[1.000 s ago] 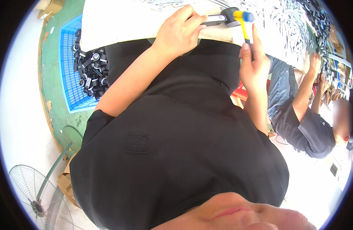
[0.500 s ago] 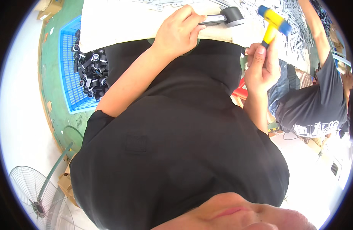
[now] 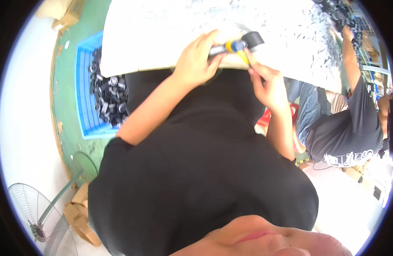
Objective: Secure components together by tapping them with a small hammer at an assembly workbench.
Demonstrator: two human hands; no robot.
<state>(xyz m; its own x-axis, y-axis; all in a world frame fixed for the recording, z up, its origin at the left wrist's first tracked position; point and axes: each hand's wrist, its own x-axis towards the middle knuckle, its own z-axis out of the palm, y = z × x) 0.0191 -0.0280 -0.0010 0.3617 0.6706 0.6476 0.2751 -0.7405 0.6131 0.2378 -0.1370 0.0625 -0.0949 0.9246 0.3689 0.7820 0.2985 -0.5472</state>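
At table (image 3: 141, 40) | left hand (image 3: 196, 60) clamps part (image 3: 253, 39), jutting rightward | right hand (image 3: 268, 83) grips hammer (image 3: 233, 46) (blurred)

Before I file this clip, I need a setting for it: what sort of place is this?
Probably a workshop or small factory: a blue crate holds many similar black parts, small pieces lie scattered over the table, and the right hand holds a hammer.

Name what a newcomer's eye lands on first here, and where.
Likely the yellow-and-blue hammer in the right grip, top centre, its head seen against the left grip's black-and-silver drum-ended part. Next, the blue plastic basket of black parts at left, then the round wire fan at lower left.
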